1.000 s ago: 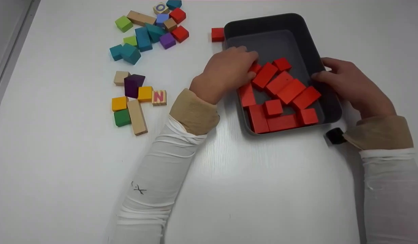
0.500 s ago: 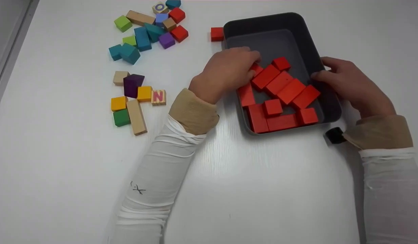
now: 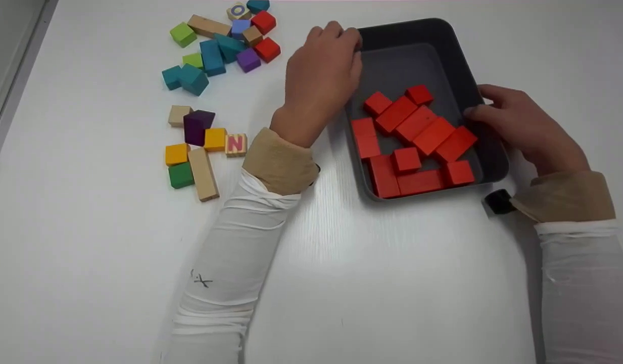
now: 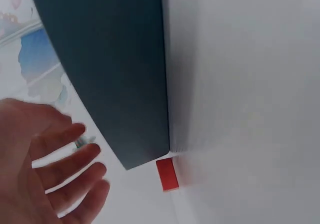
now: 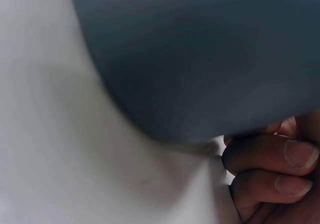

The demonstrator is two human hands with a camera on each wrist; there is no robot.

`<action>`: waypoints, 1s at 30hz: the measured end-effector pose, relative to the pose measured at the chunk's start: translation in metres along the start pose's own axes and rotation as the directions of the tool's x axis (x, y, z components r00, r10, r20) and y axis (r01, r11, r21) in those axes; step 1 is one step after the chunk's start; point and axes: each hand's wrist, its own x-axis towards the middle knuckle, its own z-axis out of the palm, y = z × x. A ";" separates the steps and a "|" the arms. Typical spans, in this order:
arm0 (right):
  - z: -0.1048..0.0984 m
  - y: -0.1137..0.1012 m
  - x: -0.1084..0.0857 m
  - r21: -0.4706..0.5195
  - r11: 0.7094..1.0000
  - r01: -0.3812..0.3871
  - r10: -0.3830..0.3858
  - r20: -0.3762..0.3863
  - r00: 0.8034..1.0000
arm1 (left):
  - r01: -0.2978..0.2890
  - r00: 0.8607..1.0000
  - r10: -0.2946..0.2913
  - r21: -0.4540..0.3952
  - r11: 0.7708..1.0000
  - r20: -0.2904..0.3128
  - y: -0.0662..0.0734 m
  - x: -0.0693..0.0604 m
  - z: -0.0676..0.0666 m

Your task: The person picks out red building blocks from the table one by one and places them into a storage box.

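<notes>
A dark grey tray (image 3: 412,68) holds several red wooden blocks (image 3: 434,135), gathered in its lower half. My right hand (image 3: 528,126) grips the tray's right rim, thumb over the inside and fingers outside; in the right wrist view its curled fingers (image 5: 272,153) show beside the tray wall (image 5: 200,68). Over the tray's upper left edge hovers my left hand (image 3: 321,76), holding nothing. The left wrist view shows its fingers (image 4: 75,176) spread and relaxed, apart from a red block (image 4: 167,175) on the table just outside the tray; the hand hides that block in the head view.
Mixed coloured blocks, among them a teal block (image 3: 212,58) and two red ones, lie at the upper left. Below them sits a smaller group with a purple block (image 3: 198,127) and a plain wooden plank (image 3: 203,174). A black piece (image 3: 499,202) hangs by the right cuff.
My left hand has left the red blocks inside the tray and moved up and left to its upper left edge. A small red block it covered now shows. The right hand stays put.
</notes>
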 end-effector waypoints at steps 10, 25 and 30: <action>0.000 0.001 0.000 -0.007 1.000 -0.011 0.011 0.007 1.000 | 0.142 0.985 -0.148 0.065 0.988 0.090 -0.018 0.002 -0.004; 0.001 0.000 0.000 0.015 1.000 0.001 -0.001 0.006 1.000 | 0.206 0.903 -0.215 0.063 0.976 0.372 -0.035 0.005 0.002; 0.000 0.001 0.000 0.011 1.000 -0.005 0.005 0.008 1.000 | 0.175 0.884 -0.174 0.040 0.984 0.434 -0.038 0.001 0.001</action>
